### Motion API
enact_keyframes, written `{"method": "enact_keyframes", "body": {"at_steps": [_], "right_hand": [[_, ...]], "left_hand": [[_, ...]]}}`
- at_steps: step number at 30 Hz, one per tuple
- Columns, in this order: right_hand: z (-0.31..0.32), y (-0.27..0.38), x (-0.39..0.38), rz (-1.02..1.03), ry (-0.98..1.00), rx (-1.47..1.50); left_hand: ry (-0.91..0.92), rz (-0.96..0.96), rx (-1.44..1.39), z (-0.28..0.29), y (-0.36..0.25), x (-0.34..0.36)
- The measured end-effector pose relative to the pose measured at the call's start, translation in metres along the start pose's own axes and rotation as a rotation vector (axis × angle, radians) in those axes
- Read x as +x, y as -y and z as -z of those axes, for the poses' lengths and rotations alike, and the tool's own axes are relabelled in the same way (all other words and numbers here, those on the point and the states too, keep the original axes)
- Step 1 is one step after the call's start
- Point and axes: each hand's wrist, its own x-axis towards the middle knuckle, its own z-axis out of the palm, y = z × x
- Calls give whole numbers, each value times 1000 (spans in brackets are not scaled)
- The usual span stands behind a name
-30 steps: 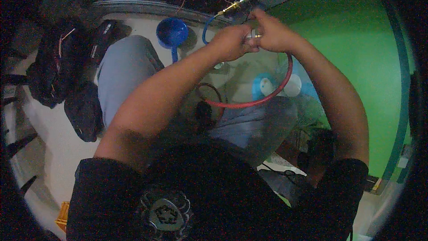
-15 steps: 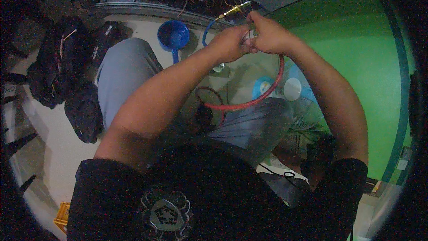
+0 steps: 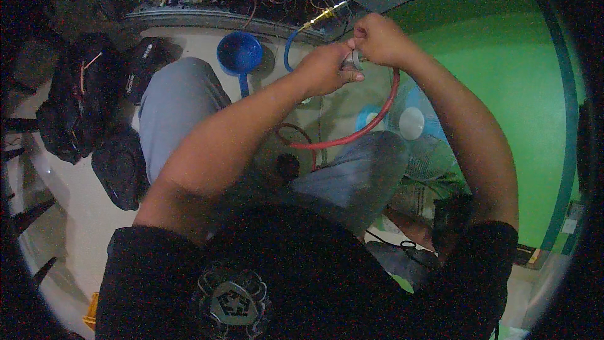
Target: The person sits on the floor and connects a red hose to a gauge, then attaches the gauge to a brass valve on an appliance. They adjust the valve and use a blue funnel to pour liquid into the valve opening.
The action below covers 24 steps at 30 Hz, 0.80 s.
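My left hand [image 3: 324,69] is closed around a small silver-grey round metal fitting [image 3: 353,61], its thumb along the near side. My right hand [image 3: 381,40] sits just right of it, fingers curled and pinched close to the fitting. What those fingers hold is hidden. A red hose [image 3: 352,139] hangs in a curve below, its upper end passing out of sight behind my right hand. Beyond my hands, a brass fitting [image 3: 324,16] tops a blue hose [image 3: 287,53].
A blue dipper [image 3: 239,53] rests on the floor left of my hands. Black bags [image 3: 82,97] lie further left. A fan [image 3: 418,138] stands near my right knee, by a green wall [image 3: 497,101]. Along the far side runs an opened unit [image 3: 207,3] with wires and pipes.
My right hand has drawn slightly up and away from my left, its fingers now more curled. The round fitting shows more plainly between them.
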Motion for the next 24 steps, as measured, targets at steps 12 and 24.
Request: {"method": "enact_keyframes", "body": {"at_steps": [12,24], "right_hand": [[-21,14,-34,304,-243,190],[-41,15,-14,449,-434,84]], "left_hand": [[-68,44,-161,32,-8,-13],[-64,42,-97,34,3,-13]]}}
